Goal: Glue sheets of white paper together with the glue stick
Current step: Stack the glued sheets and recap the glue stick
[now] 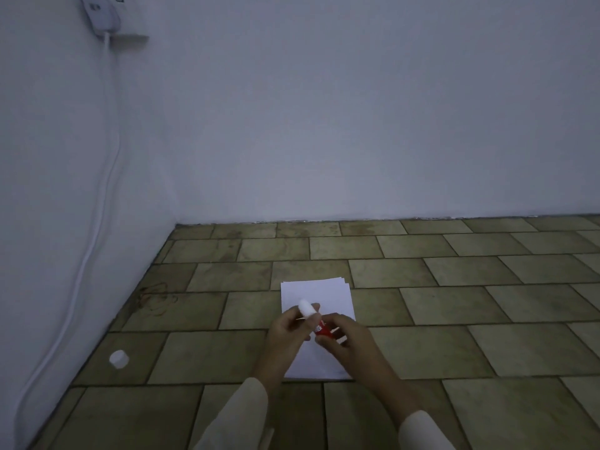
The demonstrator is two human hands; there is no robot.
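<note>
Both sleeves (242, 414) are pale, coming in from the near edge of the floor (487, 345).

Left hand (287, 331): fingers (292, 316) curled round the white upper end of the glue stick (323, 330). Firm hold, nothing else in it.
Right hand (349, 344): fingers (337, 319) closed on the red lower body of the same stick.
The stick is tilted, white end up and to the left, held between the two hands just above the paper. Can't tell if the white end is a cap or bare glue.

Paper stack (316, 295): white sheets lying flat on the floor straight under the hands, with the far edges slightly fanned. The near part is covered by the hands. It sits out from the far-left corner of the floor, apart from both walls.

White cap (118, 359): alone on the floor near its left edge, close to the left wall and well apart from the paper.

The floor is olive-tan rectangular tiles in a staggered brick pattern with dark grout, and it looks worn. There's a dark scribble-like stain (156, 298) by the left edge, beyond the cap.

The room is dim. Two plain pale walls meet at the far-left corner (175, 222) of the floor. A white cable (108, 177) runs down the left wall from a white plug unit (100, 14) at the top left. A small ledge (130, 36) sits just under the plug unit.
</note>
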